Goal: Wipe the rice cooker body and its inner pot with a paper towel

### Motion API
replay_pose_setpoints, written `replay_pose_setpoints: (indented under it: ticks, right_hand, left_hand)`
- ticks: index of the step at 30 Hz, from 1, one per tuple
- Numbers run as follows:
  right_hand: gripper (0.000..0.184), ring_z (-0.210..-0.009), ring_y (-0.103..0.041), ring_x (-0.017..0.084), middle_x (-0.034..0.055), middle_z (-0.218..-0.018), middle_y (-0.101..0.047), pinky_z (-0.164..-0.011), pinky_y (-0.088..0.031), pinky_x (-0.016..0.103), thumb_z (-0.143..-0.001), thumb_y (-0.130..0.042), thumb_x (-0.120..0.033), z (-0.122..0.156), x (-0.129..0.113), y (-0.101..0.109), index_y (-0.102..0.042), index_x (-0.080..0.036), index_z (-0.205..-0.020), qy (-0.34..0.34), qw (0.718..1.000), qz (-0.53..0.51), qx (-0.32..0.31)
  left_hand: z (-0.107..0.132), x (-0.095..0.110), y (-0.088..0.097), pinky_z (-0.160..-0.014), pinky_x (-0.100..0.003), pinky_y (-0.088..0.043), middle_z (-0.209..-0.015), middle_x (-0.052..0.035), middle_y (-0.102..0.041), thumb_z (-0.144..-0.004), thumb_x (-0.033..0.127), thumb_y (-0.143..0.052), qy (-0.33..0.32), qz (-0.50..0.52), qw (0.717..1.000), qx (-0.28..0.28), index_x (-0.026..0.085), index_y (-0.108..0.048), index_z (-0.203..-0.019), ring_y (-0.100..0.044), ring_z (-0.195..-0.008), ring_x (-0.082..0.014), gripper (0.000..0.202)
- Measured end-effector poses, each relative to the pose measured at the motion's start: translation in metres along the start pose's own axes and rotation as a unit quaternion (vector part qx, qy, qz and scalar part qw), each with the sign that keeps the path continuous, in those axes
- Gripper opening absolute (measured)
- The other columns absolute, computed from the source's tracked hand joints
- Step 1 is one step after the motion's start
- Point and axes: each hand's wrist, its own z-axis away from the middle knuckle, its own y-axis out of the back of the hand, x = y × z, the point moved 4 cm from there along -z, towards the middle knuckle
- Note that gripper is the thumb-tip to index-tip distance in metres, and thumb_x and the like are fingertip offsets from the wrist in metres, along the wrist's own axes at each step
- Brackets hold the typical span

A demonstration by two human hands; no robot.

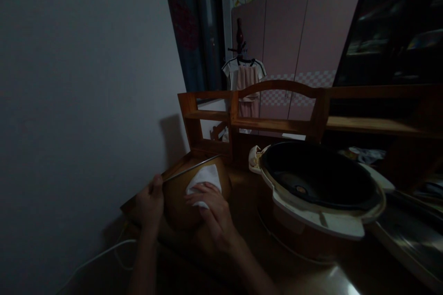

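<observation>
A round, brownish inner pot (176,203) is tipped on its side on the wooden desk, its thin metal rim slanting up to the right. My left hand (150,203) grips the rim at its left end, thumb on top. On the pot's outer wall, my right hand (211,207) presses a white cloth (207,176) flat, fingers over its lower part. Whether it is cloth or paper is hard to tell in the dim light. Right of my hands stands a rice cooker body (318,221), lid off, with a dark hollow and a small round piece at its bottom.
A wooden shelf rack (277,124) runs along the desk's back edge. A white wall (86,101) borders the left side, with a white cord (100,256) below it. A flat, shiny lid-like object (411,235) lies right of the cooker. Clothes (245,78) hang behind.
</observation>
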Motion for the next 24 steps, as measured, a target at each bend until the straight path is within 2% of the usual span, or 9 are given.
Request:
replay_pose_setpoints:
  ticks: [5, 8, 10, 13, 16, 18, 20, 22, 24]
  right_hand:
    - [0.032, -0.144, -0.054, 0.019, 0.0057, -0.136, -0.074, -0.127, -0.029, 0.042, -0.104, -0.044, -0.023, 0.0, -0.004, -0.006, -0.068, -0.023, -0.125, 0.026, 0.998, 0.044, -0.028]
    - [0.034, -0.146, -0.052, 0.018, 0.0056, -0.139, -0.072, -0.128, -0.028, 0.041, -0.103, -0.045, -0.022, 0.0, -0.006, -0.007, -0.066, -0.024, -0.129, 0.031, 0.998, 0.05, -0.036]
    - [0.035, -0.147, -0.05, 0.019, 0.0059, -0.141, -0.07, -0.128, -0.027, 0.041, -0.103, -0.045, -0.021, 0.001, -0.007, -0.007, -0.066, -0.023, -0.131, 0.028, 0.997, 0.048, -0.049]
    - [0.035, -0.147, -0.051, 0.019, 0.0066, -0.14, -0.07, -0.128, -0.028, 0.041, -0.101, -0.047, -0.019, 0.0, -0.012, -0.009, -0.066, -0.022, -0.13, 0.028, 0.996, 0.036, -0.078]
    - [0.033, -0.139, -0.058, 0.02, 0.0063, -0.134, -0.073, -0.125, -0.032, 0.04, -0.102, -0.048, -0.019, -0.002, -0.017, -0.007, -0.071, -0.022, -0.125, 0.019, 0.997, 0.005, -0.079]
    - [0.031, -0.13, -0.065, 0.021, 0.0058, -0.128, -0.076, -0.123, -0.036, 0.04, -0.103, -0.048, -0.02, -0.003, -0.017, -0.002, -0.075, -0.023, -0.118, 0.009, 0.998, -0.027, -0.052]
    - [0.03, -0.121, -0.07, 0.021, 0.0048, -0.121, -0.079, -0.118, -0.041, 0.038, -0.104, -0.049, -0.023, -0.003, -0.013, 0.005, -0.079, -0.023, -0.109, 0.0, 0.998, -0.064, -0.014]
    - [0.03, -0.111, -0.074, 0.021, 0.0034, -0.11, -0.082, -0.111, -0.046, 0.035, -0.103, -0.052, -0.026, -0.001, -0.008, 0.011, -0.082, -0.024, -0.098, -0.007, 0.995, -0.098, 0.021]
    - [0.033, -0.101, -0.076, 0.021, 0.0023, -0.097, -0.083, -0.104, -0.051, 0.034, -0.102, -0.053, -0.03, 0.002, -0.004, 0.012, -0.082, -0.024, -0.086, -0.02, 0.992, -0.122, 0.027]
  left_hand:
    - [-0.001, 0.024, 0.007, -0.076, -0.031, -0.045, -0.089, -0.0043, -0.07, -0.103, 0.047, -0.036, -0.112, 0.04, 0.993, -0.017, 0.022, -0.065, -0.094, -0.064, -0.084, -0.0226, 0.039]
    - [0.008, 0.046, 0.012, -0.076, -0.031, -0.044, -0.095, -0.0041, -0.073, -0.105, 0.047, -0.037, -0.099, 0.002, 0.995, -0.005, 0.024, -0.066, -0.1, -0.065, -0.086, -0.0219, 0.038]
    - [0.015, 0.063, 0.012, -0.078, -0.032, -0.044, -0.096, -0.0065, -0.075, -0.106, 0.048, -0.036, -0.107, -0.027, 0.994, 0.006, 0.023, -0.068, -0.1, -0.066, -0.088, -0.0232, 0.041]
    - [0.023, 0.093, 0.009, -0.08, -0.034, -0.043, -0.092, -0.012, -0.075, -0.106, 0.049, -0.035, -0.198, -0.086, 0.976, 0.024, 0.019, -0.068, -0.09, -0.066, -0.088, -0.025, 0.047]
    - [0.024, 0.115, -0.001, -0.071, -0.033, -0.038, -0.084, -0.0117, -0.075, -0.106, 0.05, -0.037, -0.265, -0.165, 0.949, -0.041, 0.019, -0.07, -0.082, -0.066, -0.075, -0.0231, 0.051]
    - [0.024, 0.123, -0.008, -0.067, -0.033, -0.034, -0.079, -0.0091, -0.076, -0.105, 0.052, -0.041, -0.288, -0.212, 0.928, -0.101, 0.021, -0.072, -0.082, -0.065, -0.069, -0.0218, 0.05]
    - [0.025, 0.128, -0.011, -0.067, -0.033, -0.034, -0.083, -0.0072, -0.078, -0.103, 0.056, -0.046, -0.306, -0.227, 0.914, -0.14, 0.023, -0.075, -0.085, -0.068, -0.071, -0.0218, 0.047]
    - [0.025, 0.131, -0.011, -0.071, -0.032, -0.037, -0.09, -0.0065, -0.081, -0.1, 0.059, -0.05, -0.307, -0.212, 0.914, -0.159, 0.025, -0.077, -0.088, -0.07, -0.078, -0.0226, 0.046]
    - [0.024, 0.131, -0.01, -0.073, -0.032, -0.039, -0.093, -0.007, -0.082, -0.099, 0.062, -0.05, -0.292, -0.196, 0.921, -0.167, 0.025, -0.08, -0.089, -0.072, -0.082, -0.0239, 0.048]
